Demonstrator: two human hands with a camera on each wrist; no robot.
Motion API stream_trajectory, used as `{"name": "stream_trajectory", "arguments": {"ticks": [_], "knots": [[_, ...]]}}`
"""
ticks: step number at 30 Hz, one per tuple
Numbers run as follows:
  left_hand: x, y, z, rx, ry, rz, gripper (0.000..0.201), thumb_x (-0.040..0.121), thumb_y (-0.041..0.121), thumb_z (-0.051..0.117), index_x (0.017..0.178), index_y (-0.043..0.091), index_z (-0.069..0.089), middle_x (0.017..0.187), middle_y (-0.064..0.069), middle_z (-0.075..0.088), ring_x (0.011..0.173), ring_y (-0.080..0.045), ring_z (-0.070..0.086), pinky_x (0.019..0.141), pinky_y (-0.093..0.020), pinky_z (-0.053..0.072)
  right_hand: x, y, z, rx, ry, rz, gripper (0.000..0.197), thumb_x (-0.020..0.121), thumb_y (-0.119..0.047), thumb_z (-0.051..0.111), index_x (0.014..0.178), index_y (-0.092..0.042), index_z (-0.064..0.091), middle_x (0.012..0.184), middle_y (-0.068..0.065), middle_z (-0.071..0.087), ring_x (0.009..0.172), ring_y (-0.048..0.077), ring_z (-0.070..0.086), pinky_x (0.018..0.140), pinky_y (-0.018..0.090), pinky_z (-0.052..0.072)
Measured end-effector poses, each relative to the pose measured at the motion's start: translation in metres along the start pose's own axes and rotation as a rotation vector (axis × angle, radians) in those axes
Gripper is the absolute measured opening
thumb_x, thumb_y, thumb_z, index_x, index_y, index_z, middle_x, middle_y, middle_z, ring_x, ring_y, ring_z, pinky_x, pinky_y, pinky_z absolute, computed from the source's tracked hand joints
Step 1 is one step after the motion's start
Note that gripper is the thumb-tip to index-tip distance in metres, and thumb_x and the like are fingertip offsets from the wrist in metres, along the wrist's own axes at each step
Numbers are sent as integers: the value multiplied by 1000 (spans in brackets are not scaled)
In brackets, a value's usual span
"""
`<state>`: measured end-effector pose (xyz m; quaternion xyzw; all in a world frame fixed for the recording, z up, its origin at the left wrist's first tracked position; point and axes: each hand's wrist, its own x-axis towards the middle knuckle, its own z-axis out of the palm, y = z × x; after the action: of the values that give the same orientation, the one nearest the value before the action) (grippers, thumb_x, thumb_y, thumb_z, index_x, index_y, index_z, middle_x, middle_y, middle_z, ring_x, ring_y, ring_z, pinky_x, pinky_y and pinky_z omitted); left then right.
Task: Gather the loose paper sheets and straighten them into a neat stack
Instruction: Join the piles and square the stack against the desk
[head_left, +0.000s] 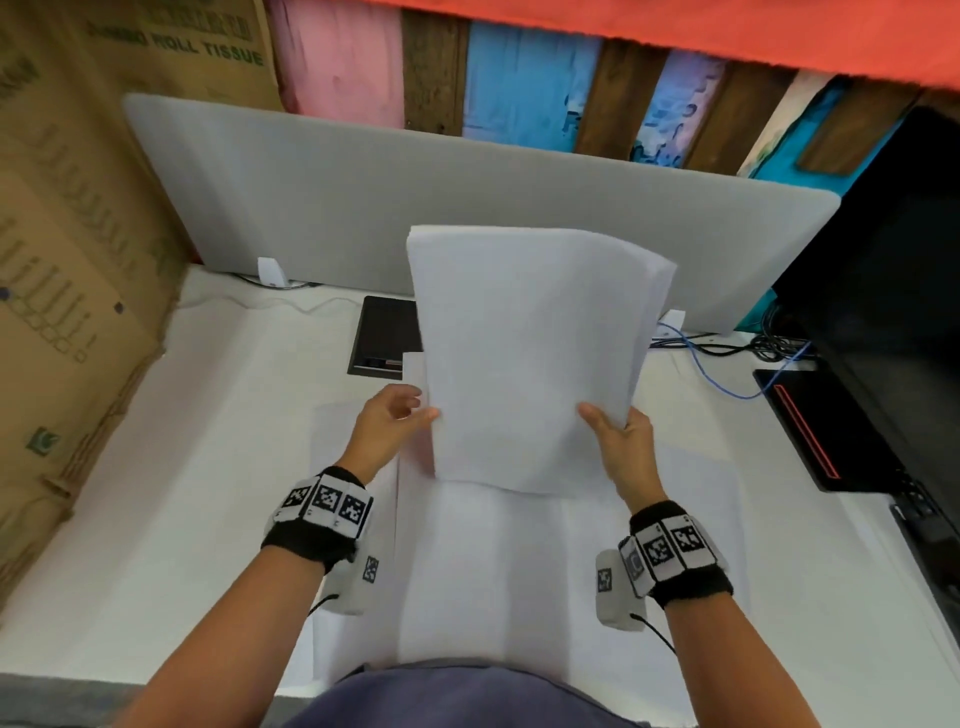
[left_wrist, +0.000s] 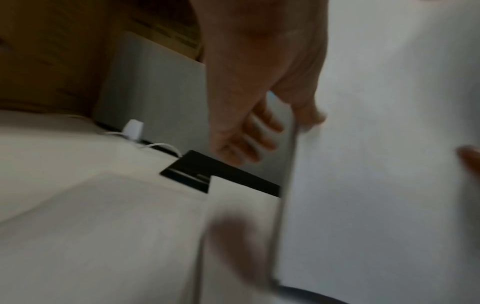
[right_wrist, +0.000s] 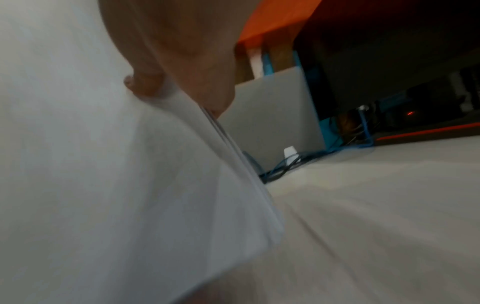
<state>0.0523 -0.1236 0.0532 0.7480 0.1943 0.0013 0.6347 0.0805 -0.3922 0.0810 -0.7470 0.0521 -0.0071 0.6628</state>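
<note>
Several paper sheets (head_left: 530, 353) stand as one upright stack above the tabletop (head_left: 208, 467) | right hand (head_left: 623, 452) pinches their lower right edge, thumb in front | left hand (head_left: 387, 431) at left edge, thumb on front, fingers behind, cannot tell if clamped | flat sheets (head_left: 483, 571) lie beneath | grey divider (head_left: 363, 208) behind

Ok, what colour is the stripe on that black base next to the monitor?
Red stripe on the black base, clearest in the head view.

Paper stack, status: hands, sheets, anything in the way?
Right hand grips paper stack, right edge; left hand pinches left edge. Stack held upright over desk, top edges uneven. Loose sheets flat below. Nothing blocking.
</note>
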Motion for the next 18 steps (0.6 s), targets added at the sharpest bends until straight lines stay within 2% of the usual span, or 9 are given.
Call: {"name": "stream_trajectory", "arguments": {"ticks": [1,3,5,7,9,11,15,16,18], "knots": [[0,-14,-10,99,91,-92,52,74,25,75,119,11,52,116,-10,57,113,-29,53,100,-40,44,1,-2,-11,-22,11,-9,20,86,-15,63,105,-9,63,87,-4,66,78,7,62,71,18,52],[-11,-41,-26,319,233,-319,71,77,34,71,134,10,37,135,-17,44,126,-35,40,106,-46,35,2,-7,-35,-41,37,-31,16,88,-15,61,102,-10,62,84,-3,64,71,4,62,63,13,50],[-31,-57,-28,510,241,-451,88,76,42,69,142,9,22,145,-19,30,133,-38,28,108,-49,28,0,-8,-54,-47,80,-33,12,88,-14,60,99,-11,61,82,-4,63,68,5,63,55,8,48],[-45,-66,-19,629,196,-440,98,73,49,69,143,6,15,147,-19,25,134,-38,23,108,-49,25,-4,-5,-67,-71,120,-14,15,88,-13,60,101,-9,60,82,-4,62,72,12,59,55,15,49],[-51,-68,-5,640,169,-398,105,72,52,69,145,5,9,149,-19,22,135,-39,22,109,-49,25,-8,-2,-74,-88,151,18,21,88,-15,60,107,-8,60,84,-3,61,75,11,57,60,22,45],[-50,-68,10,616,170,-383,111,70,56,69,146,6,5,150,-19,18,136,-39,20,110,-50,25,-12,1,-79,-77,173,36,23,88,-17,60,109,-9,59,85,-4,61,76,9,56,63,24,43],[-45,-69,16,784,217,-528,121,66,73,59,146,9,-5,154,-23,-4,142,-40,3,114,-53,11,-20,-2,-87,-58,224,51,20,89,-17,59,108,-12,56,84,-6,59,75,8,54,62,22,41],[-44,-69,13,776,245,-562,121,65,73,59,146,9,-5,153,-25,-4,142,-40,3,114,-52,10,-22,-3,-90,-60,230,45,18,89,-16,58,107,-13,56,83,-6,58,74,8,54,62,22,41],[-42,-71,5,743,306,-544,118,65,67,65,145,5,4,150,-26,12,137,-40,16,112,-50,18,-26,-5,-96,-67,240,30,16,90,-16,58,105,-13,56,82,-5,58,73,8,53,61,22,40]]}}
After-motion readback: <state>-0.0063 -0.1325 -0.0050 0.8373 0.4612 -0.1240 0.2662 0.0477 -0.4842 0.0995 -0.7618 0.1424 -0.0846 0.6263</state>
